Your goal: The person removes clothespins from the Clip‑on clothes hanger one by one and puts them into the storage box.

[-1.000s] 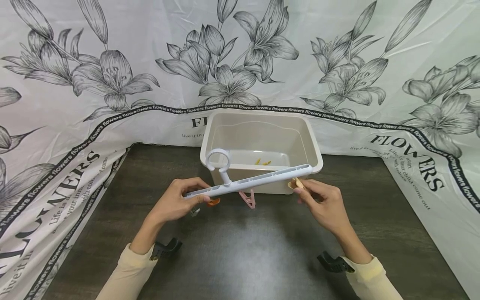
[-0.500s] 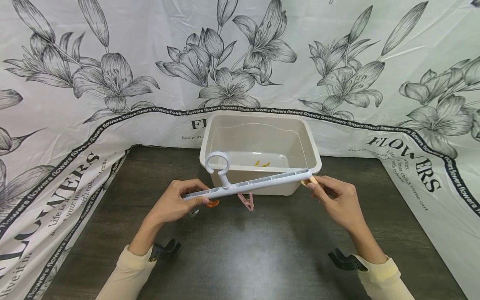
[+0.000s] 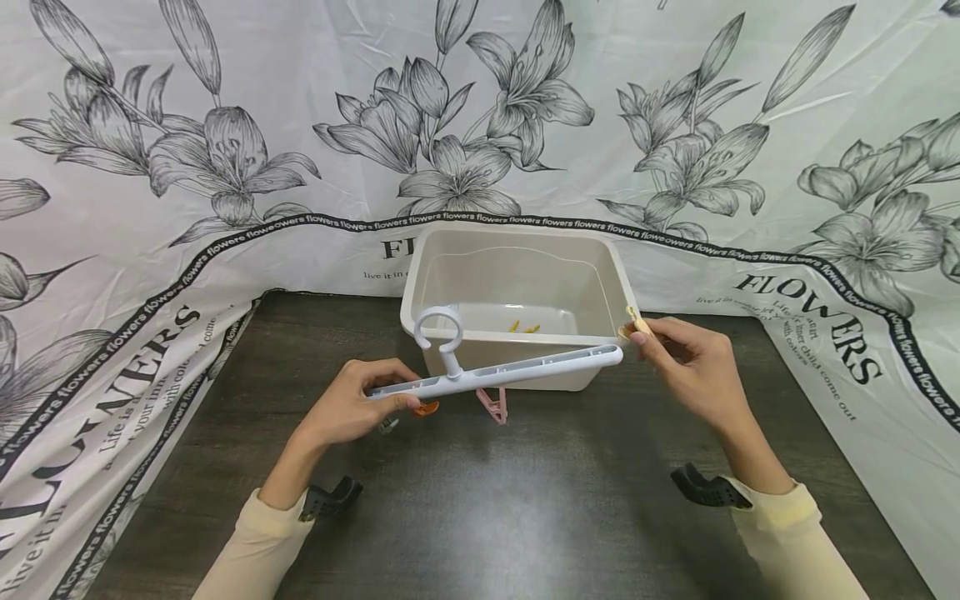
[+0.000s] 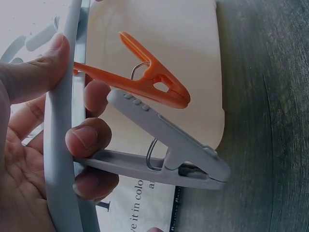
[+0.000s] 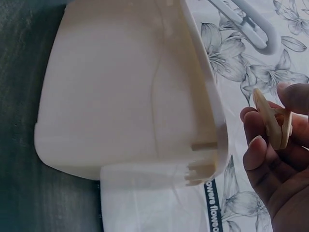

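My left hand (image 3: 360, 404) grips one end of a pale blue-grey hanger bar (image 3: 543, 366), its round hook pointing up. From the bar hang an orange clothespin (image 4: 154, 82) and a grey clothespin (image 4: 166, 140), both close by the left fingers in the left wrist view. Further along, near mid-bar, hangs a pink clothespin (image 3: 493, 407). Just beyond the bar's far end, my right hand (image 3: 697, 358) pinches a pale yellow clothespin (image 5: 274, 121) between thumb and fingers. In the right wrist view this clothespin is apart from the bar.
A beige plastic tub (image 3: 517, 367) stands on the dark table (image 3: 480, 500), behind the hanger. Small yellow pieces (image 3: 525, 327) lie on its floor. A white flower-printed cloth (image 3: 360, 167) covers the back and sides.
My right hand moved rightward with the yellow clothespin, which overlapped the bar's end half a second ago and is now past it. The bar's right end dipped slightly; the left hand stayed put.
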